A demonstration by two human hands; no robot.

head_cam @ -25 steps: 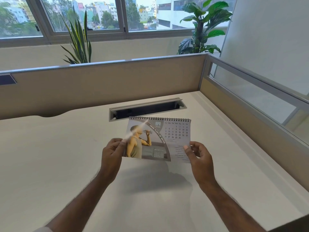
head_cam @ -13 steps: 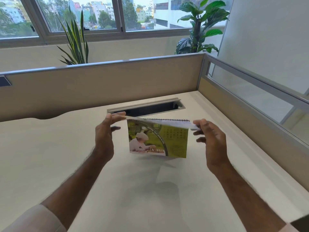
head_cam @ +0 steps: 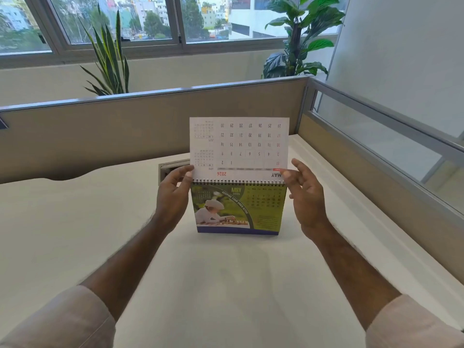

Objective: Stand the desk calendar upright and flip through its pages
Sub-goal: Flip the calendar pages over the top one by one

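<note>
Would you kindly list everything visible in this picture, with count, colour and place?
desk calendar: one, green May page, standing mid-desk
flipped page: one, white, raised above the spiral, print upside down
desk: one, off-white, foreground
cable slot: one, grey, behind the left hand
partition: one, beige, along the desk's far and right edges
potted plants: two, green, behind the partition
windows: grey frames, far wall
left hand: holds the page's left edge
right hand: at the page's right edge

An office: partition (head_cam: 150, 126) around a white desk (head_cam: 75, 234), city windows (head_cam: 120, 18).
</note>
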